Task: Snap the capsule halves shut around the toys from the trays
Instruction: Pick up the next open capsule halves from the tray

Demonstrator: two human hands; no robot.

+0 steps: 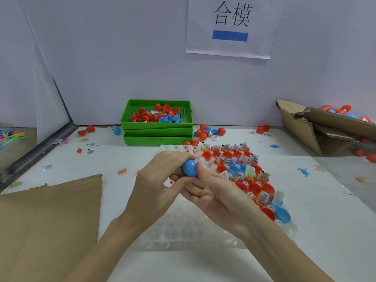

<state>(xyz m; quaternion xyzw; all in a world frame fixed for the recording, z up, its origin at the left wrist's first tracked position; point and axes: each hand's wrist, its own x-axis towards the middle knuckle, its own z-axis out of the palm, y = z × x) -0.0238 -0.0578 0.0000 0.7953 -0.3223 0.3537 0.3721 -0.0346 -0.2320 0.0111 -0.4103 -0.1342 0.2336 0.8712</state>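
Observation:
A blue capsule (189, 167) sits between both hands above the clear plastic tray (183, 231). My left hand (156, 186) curls round its left side, and my right hand (215, 192) grips it from the right with the thumb on top. Whether its halves are fully closed is hidden by my fingers. To the right, the tray's sockets hold several red and blue capsule halves (244, 176) with small bagged toys in them.
Stacked green trays (157, 127) with loose red and blue halves stand at the back. A torn cardboard box (317, 127) with capsules lies at the right, a brown cardboard sheet (46, 220) at the left. Loose capsules (209, 133), small toys and labels are scattered around.

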